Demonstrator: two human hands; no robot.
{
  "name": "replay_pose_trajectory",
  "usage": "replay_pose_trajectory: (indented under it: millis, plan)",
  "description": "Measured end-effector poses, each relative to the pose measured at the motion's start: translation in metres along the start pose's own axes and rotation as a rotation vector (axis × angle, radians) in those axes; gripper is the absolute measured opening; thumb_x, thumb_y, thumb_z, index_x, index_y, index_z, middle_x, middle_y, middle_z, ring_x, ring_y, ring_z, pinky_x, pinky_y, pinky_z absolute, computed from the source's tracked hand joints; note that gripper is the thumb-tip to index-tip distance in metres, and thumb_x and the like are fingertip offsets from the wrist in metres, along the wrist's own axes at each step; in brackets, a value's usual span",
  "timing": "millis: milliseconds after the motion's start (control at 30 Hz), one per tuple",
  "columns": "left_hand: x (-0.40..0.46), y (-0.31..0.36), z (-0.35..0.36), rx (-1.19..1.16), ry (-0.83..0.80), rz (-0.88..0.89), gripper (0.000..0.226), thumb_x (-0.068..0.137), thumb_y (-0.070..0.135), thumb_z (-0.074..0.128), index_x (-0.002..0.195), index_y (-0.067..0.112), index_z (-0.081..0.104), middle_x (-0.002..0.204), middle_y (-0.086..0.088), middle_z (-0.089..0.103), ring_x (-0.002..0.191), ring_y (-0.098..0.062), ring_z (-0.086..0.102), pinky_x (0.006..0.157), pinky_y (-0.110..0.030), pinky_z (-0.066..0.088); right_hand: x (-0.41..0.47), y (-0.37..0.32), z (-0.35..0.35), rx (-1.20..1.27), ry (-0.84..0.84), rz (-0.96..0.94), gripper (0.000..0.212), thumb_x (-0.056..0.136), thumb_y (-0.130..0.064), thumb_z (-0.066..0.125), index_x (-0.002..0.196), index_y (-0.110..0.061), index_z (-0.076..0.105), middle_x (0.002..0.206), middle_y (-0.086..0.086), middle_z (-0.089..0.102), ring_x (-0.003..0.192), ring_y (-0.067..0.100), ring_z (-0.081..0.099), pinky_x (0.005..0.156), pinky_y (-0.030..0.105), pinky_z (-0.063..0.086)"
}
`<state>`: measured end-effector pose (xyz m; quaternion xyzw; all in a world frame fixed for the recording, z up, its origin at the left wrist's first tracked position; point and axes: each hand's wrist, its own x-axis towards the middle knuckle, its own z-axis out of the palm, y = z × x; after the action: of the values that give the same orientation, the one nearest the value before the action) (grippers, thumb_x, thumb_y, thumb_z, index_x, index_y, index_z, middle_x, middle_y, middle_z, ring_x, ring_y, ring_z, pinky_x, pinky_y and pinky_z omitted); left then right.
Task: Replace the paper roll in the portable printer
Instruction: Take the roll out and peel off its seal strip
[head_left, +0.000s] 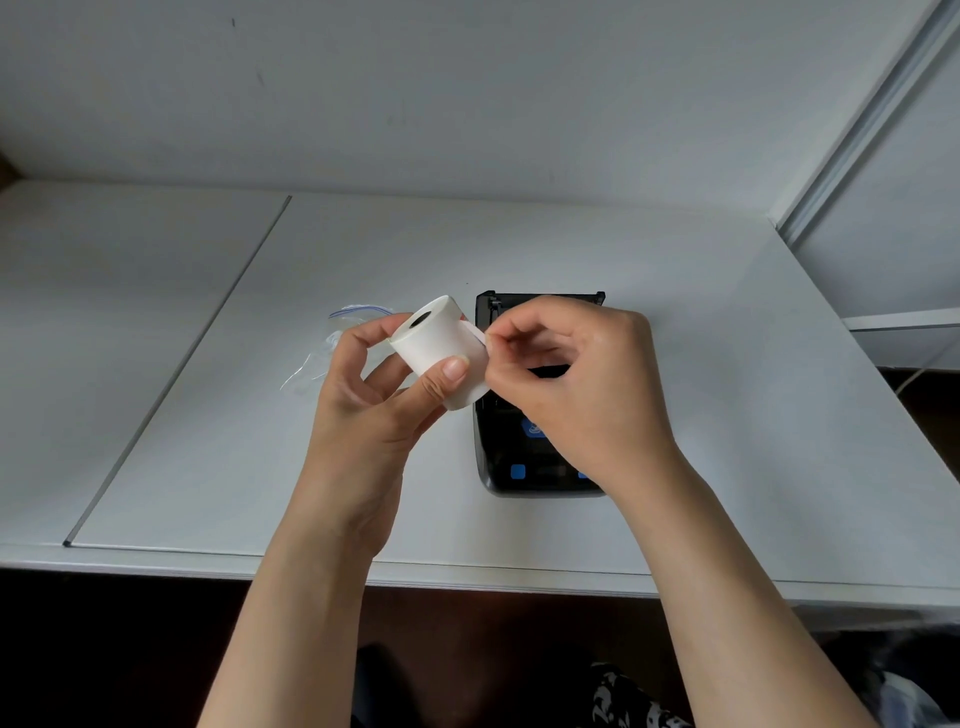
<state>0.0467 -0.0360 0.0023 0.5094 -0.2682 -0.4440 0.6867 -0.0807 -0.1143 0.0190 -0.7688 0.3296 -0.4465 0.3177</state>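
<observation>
Two hands work above the white counter (218, 415), and the job looks to be about midway. The left hand (374, 395) holds a fresh paper roll (441, 348) in the air, thumb pressed on its curved side and fingers wrapped behind it, dark core facing up and away. The right hand (576, 374) pinches the loose end of the paper (475, 332) between thumb and forefinger, right at the roll's upper right edge, so that grip is closed on the tab alone and the left grip is closed around the roll.

Beneath and just behind the hands lies the black printer (519, 467) with blue buttons near its front edge. Its far end appears to show an open lid or paper bay, though the hands hide most of it, so whether an old roll is inside cannot be told. A clear plastic bag (332, 343) lies crumpled on the counter to the left, probably the new roll's wrapper.

Judging by this, unwrapping is done and the paper's end is being freed. Left to do: seat the roll in the bay, draw the end out and close the lid.
</observation>
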Motion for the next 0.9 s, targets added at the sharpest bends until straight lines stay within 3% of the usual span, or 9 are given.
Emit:
replay_pose_trajectory:
  millis: [200, 300, 467, 567, 700, 800, 900]
  plan:
    - [0.001, 0.000, 0.000, -0.046, 0.016, -0.014, 0.041, 0.070, 0.011, 0.073, 0.107, 0.021, 0.060, 0.111, -0.008, 0.072, 0.093, -0.017, 0.071, 0.082, -0.027, 0.055, -0.001, -0.002, 0.000, 0.081, -0.008, 0.124, 0.008, 0.074, -0.004, 0.070, 0.075, -0.011, 0.072, 0.071, -0.002, 0.073, 0.067, 0.009, 0.071, 0.069, 0.019, 0.057]
    - [0.001, 0.001, 0.000, -0.076, 0.024, -0.037, 0.047, 0.070, 0.009, 0.077, 0.114, 0.019, 0.063, 0.110, -0.008, 0.070, 0.091, -0.017, 0.070, 0.082, -0.026, 0.056, 0.001, -0.002, 0.000, 0.148, -0.005, 0.200, 0.009, 0.075, -0.003, 0.069, 0.074, -0.012, 0.069, 0.071, 0.001, 0.072, 0.068, 0.014, 0.070, 0.066, 0.015, 0.054]
    - [0.001, 0.001, 0.001, -0.093, 0.062, -0.066, 0.056, 0.070, 0.021, 0.071, 0.123, 0.006, 0.061, 0.100, -0.006, 0.073, 0.094, -0.020, 0.069, 0.090, -0.031, 0.055, 0.001, -0.001, -0.001, 0.189, -0.018, 0.296, 0.009, 0.077, -0.007, 0.066, 0.071, -0.014, 0.066, 0.073, 0.004, 0.073, 0.072, 0.022, 0.072, 0.075, 0.033, 0.059]
    - [0.002, -0.001, -0.001, -0.115, 0.091, -0.077, 0.039, 0.071, 0.022, 0.071, 0.106, 0.007, 0.065, 0.097, -0.004, 0.070, 0.092, -0.019, 0.068, 0.088, -0.031, 0.055, 0.001, 0.000, -0.002, 0.211, -0.027, 0.362, 0.005, 0.074, -0.014, 0.062, 0.071, -0.017, 0.064, 0.072, 0.007, 0.072, 0.070, 0.026, 0.072, 0.076, 0.046, 0.059]
    - [0.003, -0.001, -0.001, -0.132, 0.120, -0.065, 0.021, 0.079, 0.021, 0.070, 0.096, 0.010, 0.065, 0.075, 0.008, 0.069, 0.087, -0.018, 0.067, 0.093, -0.036, 0.053, 0.001, 0.004, -0.005, 0.179, -0.029, 0.408, 0.004, 0.075, -0.015, 0.059, 0.073, -0.014, 0.062, 0.070, 0.016, 0.069, 0.069, 0.040, 0.068, 0.068, 0.054, 0.058]
    - [0.002, 0.000, 0.001, -0.142, 0.144, -0.069, 0.007, 0.087, 0.017, 0.061, 0.088, 0.013, 0.066, 0.073, 0.008, 0.070, 0.085, -0.018, 0.065, 0.097, -0.040, 0.052, 0.002, 0.007, -0.007, 0.148, -0.039, 0.407, 0.003, 0.077, -0.013, 0.060, 0.078, -0.016, 0.062, 0.077, 0.007, 0.072, 0.075, 0.027, 0.071, 0.077, 0.041, 0.059]
    - [0.002, 0.001, 0.002, -0.165, 0.145, -0.085, 0.011, 0.090, 0.017, 0.058, 0.089, 0.012, 0.068, 0.080, 0.003, 0.072, 0.087, -0.021, 0.067, 0.094, -0.043, 0.053, 0.003, 0.007, -0.007, 0.161, -0.055, 0.376, 0.018, 0.079, -0.004, 0.060, 0.089, -0.019, 0.062, 0.093, -0.006, 0.071, 0.080, 0.006, 0.069, 0.068, 0.014, 0.052]
